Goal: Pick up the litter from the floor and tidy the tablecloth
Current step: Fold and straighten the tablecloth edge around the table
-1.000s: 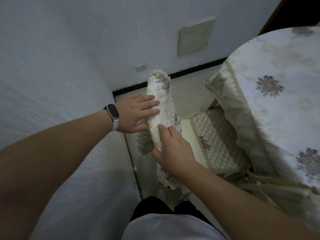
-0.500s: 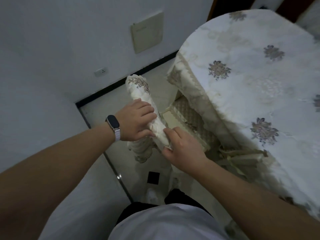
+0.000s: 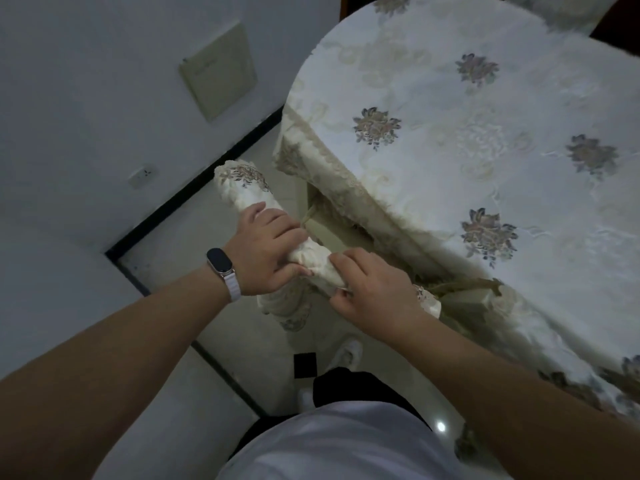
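Observation:
A cream quilted cloth with flower prints [image 3: 242, 188] is rolled into a long bundle and held above the floor, left of the table. My left hand [image 3: 265, 251], with a watch on its wrist, is wrapped around the middle of the roll. Just below and to the right, my right hand [image 3: 372, 289] grips the roll's lower part, and its end shows past my wrist. A loose flap hangs under my left hand. The white floral tablecloth [image 3: 467, 140] covers the round table at the right, with a lace hem drooping over the edge.
White walls meet at a corner on the left, with a black skirting line, a socket [image 3: 142, 174] and a beige wall panel [image 3: 218, 71]. Pale floor tiles lie below, with one small black tile [image 3: 304, 365] beside my white shoe [image 3: 346, 355]. Cream ties hang under the table edge.
The view has swung right and more of the table top now shows. Both hands have closed tighter round the roll. The quilted cushion seen under the table is out of sight.

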Motion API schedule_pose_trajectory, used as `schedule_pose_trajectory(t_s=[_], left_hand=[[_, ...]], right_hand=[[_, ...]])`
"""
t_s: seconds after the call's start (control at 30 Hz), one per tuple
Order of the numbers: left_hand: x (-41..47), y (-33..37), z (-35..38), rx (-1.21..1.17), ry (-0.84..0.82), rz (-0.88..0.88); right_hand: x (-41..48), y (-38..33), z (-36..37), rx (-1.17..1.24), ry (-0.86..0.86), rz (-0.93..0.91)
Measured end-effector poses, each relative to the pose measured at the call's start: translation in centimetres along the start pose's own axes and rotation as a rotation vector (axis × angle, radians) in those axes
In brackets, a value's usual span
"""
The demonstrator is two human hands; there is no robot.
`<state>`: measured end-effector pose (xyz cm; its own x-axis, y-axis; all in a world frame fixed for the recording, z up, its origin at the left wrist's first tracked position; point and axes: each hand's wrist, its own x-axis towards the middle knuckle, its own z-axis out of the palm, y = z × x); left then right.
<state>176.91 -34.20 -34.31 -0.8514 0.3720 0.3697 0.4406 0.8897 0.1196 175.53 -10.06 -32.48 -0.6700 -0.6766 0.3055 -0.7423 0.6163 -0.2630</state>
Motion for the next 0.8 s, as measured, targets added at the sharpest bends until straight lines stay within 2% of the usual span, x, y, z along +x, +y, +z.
schedule_pose_trajectory(t_s=[0.47,0.63,0.8], left_hand=[[6.3,-2.9,2.0,-0.138,0.005,0.039],[6.8,-5.2,1.7,-0.149,0.003,0.181],[7.1,-7.7,2.0,-0.156,-0.011,0.264]], right_hand=[[4.1,5.3,0.1,0.024,-0.012,0.049],[4.3,5.3,0.1,-0.002,-0.046,0.066],[4.2,4.1,0.1,-0.086,-0.119,0.202]])
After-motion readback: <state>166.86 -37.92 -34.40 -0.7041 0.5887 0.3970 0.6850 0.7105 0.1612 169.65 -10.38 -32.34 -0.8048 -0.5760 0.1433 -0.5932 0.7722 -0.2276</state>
